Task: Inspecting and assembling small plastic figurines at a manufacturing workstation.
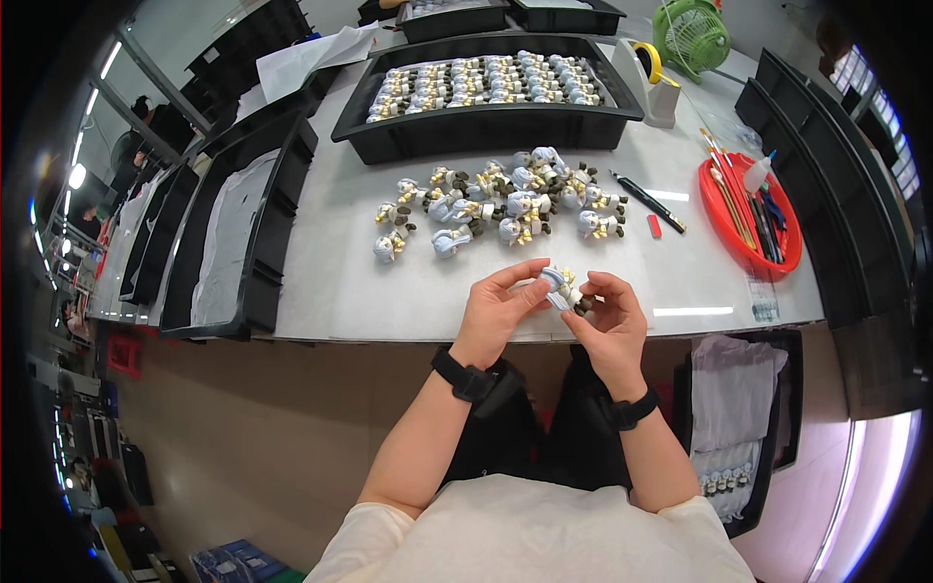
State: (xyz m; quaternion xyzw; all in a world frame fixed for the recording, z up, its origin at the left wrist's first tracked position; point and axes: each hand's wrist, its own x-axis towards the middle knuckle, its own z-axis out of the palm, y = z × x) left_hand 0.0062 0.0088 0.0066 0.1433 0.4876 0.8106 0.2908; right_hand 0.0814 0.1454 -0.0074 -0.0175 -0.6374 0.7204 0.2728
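A small pale-blue and white figurine (562,289) with dark feet is held over the near table edge. My left hand (499,311) pinches its left side and my right hand (610,316) grips its right side. Just beyond my hands, a loose heap of several like figurines (501,207) lies on the white table (389,282). Further back stands a black tray (484,124) filled with rows of the same figurines.
A red round dish (746,245) with brushes and pens sits at the right, a black pen (648,201) beside it. A tape dispenser (649,83) and a green fan (691,37) stand at the back right. Black trays with white liners (238,233) line the left.
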